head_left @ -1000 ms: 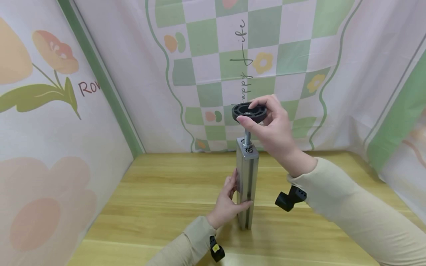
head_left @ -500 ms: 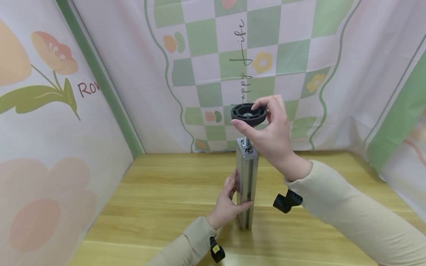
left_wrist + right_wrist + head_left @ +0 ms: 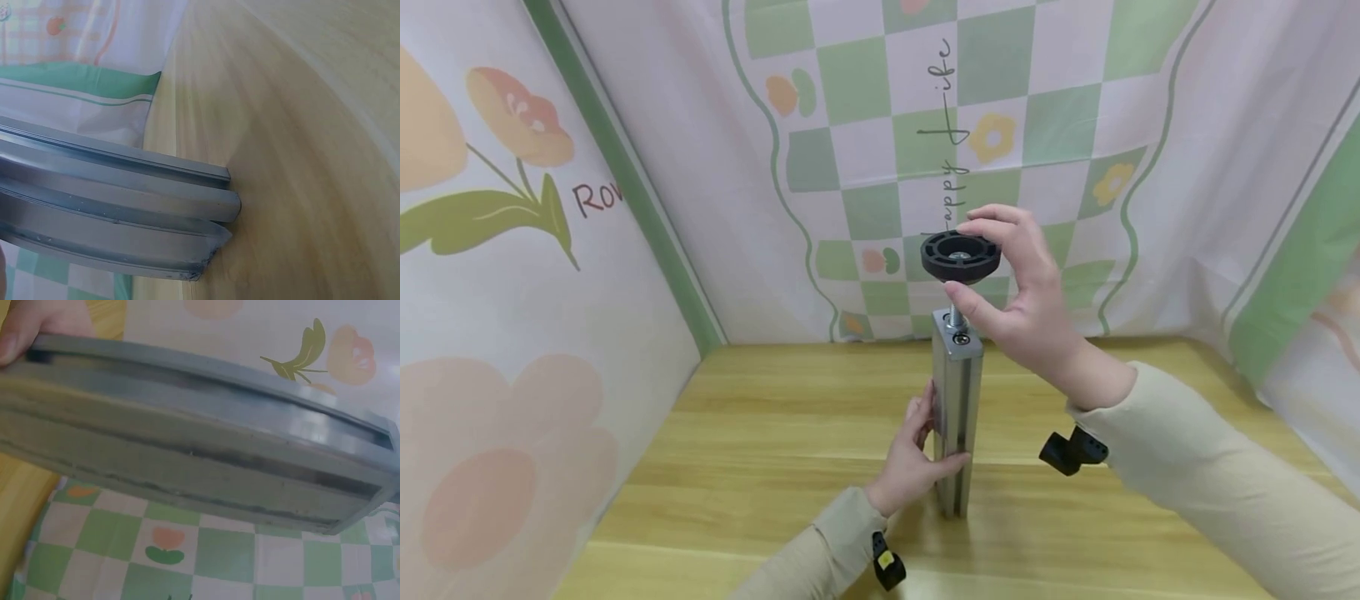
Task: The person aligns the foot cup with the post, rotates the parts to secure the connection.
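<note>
An aluminium profile stands upright on the wooden table, its lower end seen against the wood in the left wrist view. My left hand grips it low down, thumb across the near side and fingers behind. From the plate on its top rises a threaded rod, bearing a black round levelling foot. Around that foot my right hand is spread, the fingertips just behind the far rim and the thumb tip right under the near rim. In the right wrist view the profile crosses the picture.
The wooden table runs back to a hanging cloth printed with checks and flowers. Another printed cloth closes off the left side. Black camera mounts sit on both wrists.
My right hand has first turned with the foot, then loosened and drawn back to the right, its thumb slipping off the rim. The left hand and the profile have stayed still.
</note>
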Available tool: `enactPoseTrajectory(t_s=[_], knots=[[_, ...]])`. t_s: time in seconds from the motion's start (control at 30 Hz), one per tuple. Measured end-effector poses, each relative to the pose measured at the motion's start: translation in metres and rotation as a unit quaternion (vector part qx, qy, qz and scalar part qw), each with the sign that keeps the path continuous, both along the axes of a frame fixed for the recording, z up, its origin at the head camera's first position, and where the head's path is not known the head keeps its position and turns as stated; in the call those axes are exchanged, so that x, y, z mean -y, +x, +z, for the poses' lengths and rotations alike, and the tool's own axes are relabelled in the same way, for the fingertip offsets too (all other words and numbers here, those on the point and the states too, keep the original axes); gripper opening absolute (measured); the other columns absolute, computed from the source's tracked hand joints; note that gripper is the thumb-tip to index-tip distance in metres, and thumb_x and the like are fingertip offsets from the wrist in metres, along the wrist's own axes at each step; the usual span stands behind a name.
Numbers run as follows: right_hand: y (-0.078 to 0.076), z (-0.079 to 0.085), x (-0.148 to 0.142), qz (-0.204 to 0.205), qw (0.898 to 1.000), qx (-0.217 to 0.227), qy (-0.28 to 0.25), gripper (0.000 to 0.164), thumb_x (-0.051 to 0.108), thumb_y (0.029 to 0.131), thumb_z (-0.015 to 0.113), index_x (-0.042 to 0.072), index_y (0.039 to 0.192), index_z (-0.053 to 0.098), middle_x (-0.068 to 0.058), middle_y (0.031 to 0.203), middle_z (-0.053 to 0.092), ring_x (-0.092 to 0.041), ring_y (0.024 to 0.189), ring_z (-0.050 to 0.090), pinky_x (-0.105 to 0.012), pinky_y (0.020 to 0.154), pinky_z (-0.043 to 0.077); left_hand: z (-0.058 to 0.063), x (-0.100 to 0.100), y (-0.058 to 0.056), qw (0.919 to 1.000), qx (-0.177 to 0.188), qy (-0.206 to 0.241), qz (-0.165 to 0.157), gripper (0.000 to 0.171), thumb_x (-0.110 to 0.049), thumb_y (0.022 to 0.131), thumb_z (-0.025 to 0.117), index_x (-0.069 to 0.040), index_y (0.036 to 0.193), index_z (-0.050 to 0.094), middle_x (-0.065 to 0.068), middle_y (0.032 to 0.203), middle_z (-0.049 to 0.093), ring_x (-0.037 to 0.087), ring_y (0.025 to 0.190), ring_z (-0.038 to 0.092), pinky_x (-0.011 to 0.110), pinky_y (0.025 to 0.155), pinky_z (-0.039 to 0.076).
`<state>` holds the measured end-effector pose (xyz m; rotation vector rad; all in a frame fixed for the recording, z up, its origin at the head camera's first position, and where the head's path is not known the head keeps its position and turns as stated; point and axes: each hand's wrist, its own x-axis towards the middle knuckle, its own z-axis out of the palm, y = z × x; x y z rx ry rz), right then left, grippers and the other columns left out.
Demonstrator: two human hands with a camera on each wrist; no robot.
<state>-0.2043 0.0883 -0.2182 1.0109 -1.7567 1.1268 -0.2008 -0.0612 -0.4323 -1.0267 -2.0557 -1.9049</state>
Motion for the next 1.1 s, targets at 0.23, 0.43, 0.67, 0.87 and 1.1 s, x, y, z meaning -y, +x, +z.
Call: enactPoseTrajectory(t_s=[0.23,0.43,0.67,0.87,1.1], knots=[[-0.001,0.004,-0.004,-0.019,0.994,-0.093,0.048,0.031,0.022,0.087,0.062,0.003,0.111,0.063,-0.021,0.118,0.058,-0.034,0.110,0.049,-0.037,0.093,0.036,0.002,0.001,-0.001,0.9996,-0.027,-0.009,-0.005,0.105,0.003,0.079,0.071,-0.035,0.152,0.005,0.019,0.112,0.039,0.008,0.104,0.043,0.029,0.096,0.041],[0.000,0.007,-0.010,-0.018,0.985,-0.133,0.108,0.039,0.036,0.097,0.050,0.004,0.115,0.063,-0.021,0.118,0.058,-0.036,0.112,0.049,-0.038,0.099,0.038,0.006,0.012,0.000,0.9995,-0.030,-0.008,-0.005,0.105,0.005,0.076,0.073,-0.032,0.151,0.010,0.019,0.121,0.044,0.010,0.110,0.047,0.035,0.099,0.044],[0.001,0.010,-0.019,-0.036,0.977,-0.156,0.144,0.037,0.032,0.098,0.049,0.004,0.117,0.063,-0.022,0.117,0.060,-0.037,0.108,0.053,-0.039,0.095,0.041,0.017,0.027,0.000,0.9988,-0.038,-0.027,0.012,0.096,0.005,0.072,0.076,-0.010,0.149,0.021,0.021,0.123,0.046,0.013,0.110,0.047,0.038,0.095,0.048],[-0.002,0.003,-0.037,-0.084,0.972,-0.162,0.147,0.038,0.033,0.099,0.046,0.004,0.116,0.064,-0.021,0.114,0.062,-0.036,0.102,0.057,-0.041,0.085,0.046,0.026,0.045,-0.005,0.9914,-0.056,-0.090,0.076,0.087,0.002,0.070,0.079,-0.002,0.144,0.033,0.018,0.118,0.050,0.018,0.106,0.049,0.031,0.092,0.048],[-0.004,-0.028,-0.073,-0.143,0.964,-0.103,0.197,0.046,-0.001,0.077,0.074,0.003,0.121,0.061,-0.018,0.115,0.062,-0.030,0.094,0.063,-0.029,0.065,0.053,0.025,0.064,-0.011,0.9789,-0.080,-0.150,0.114,0.072,-0.003,0.070,0.081,-0.005,0.135,0.051,0.013,0.120,0.053,0.024,0.110,0.051,0.034,0.094,0.046]])
